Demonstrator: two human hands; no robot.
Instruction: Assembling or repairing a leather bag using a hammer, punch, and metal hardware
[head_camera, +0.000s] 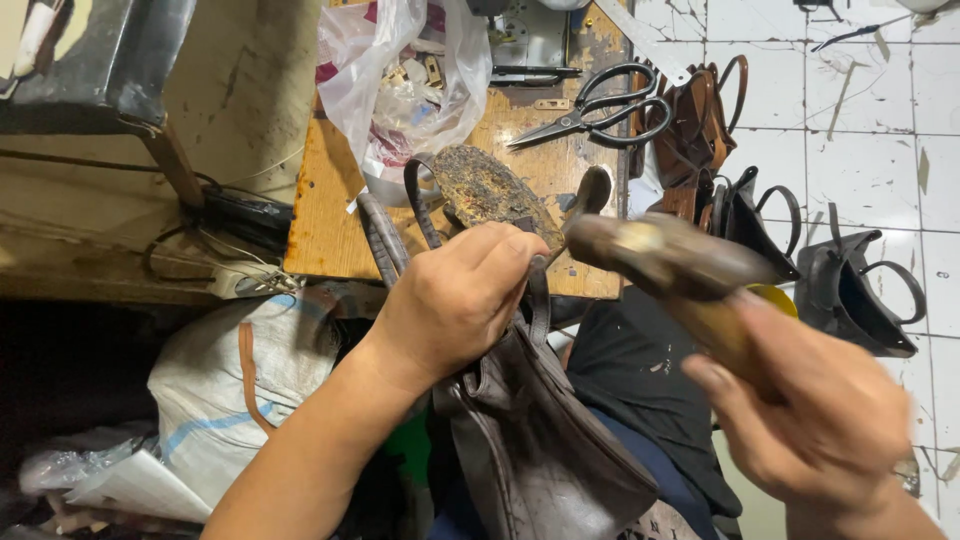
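My left hand (455, 295) pinches the top edge of a dark brown leather bag (540, 440) against a worn, rusty metal anvil (490, 190) that juts over the wooden workbench (320, 220). The bag's straps (385, 235) loop up around the anvil. My right hand (810, 410) is shut on the wooden handle of a hammer (670, 255). The hammer's blurred head hangs just right of my left fingers, a little above the bag's edge.
Black scissors (600, 110) lie on the bench beside a plastic bag of small parts (400, 80). Brown and black leather pieces (850, 290) sit on the white tiled floor at right. A white sack (225, 390) and cables are at left.
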